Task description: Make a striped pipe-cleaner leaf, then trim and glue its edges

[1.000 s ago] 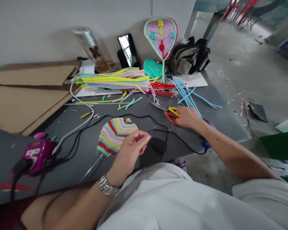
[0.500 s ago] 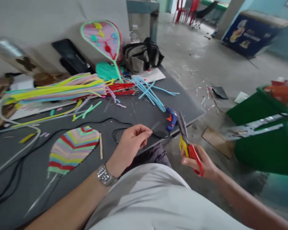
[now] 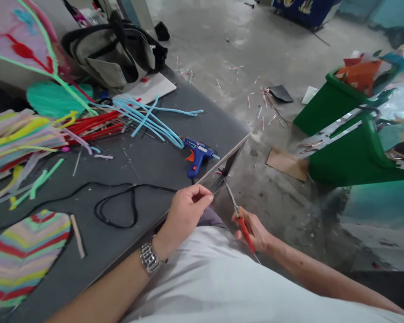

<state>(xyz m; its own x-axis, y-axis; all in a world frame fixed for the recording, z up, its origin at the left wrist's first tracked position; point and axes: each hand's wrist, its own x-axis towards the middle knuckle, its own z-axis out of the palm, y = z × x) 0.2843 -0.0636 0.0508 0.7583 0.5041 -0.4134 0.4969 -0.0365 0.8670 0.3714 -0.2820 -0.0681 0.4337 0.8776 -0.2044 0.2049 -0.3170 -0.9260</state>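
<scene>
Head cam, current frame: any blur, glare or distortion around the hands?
Head view: left hand, right hand and scissors are fairly sharp, though the thin wires pinched in the left hand barely resolve; the green bins at the right edge smear with blur; light is soft and even, with no hard shadows or glare on the grey table; the wide-angle lens skews the table edge.

A grey concrete floor (image 3: 222, 54), strewn with small scraps (image 3: 263, 99), spreads beyond the dark grey tabletop (image 3: 148, 161); green plastic bins (image 3: 353, 157) stand near a brown cardboard piece (image 3: 287, 164).
</scene>
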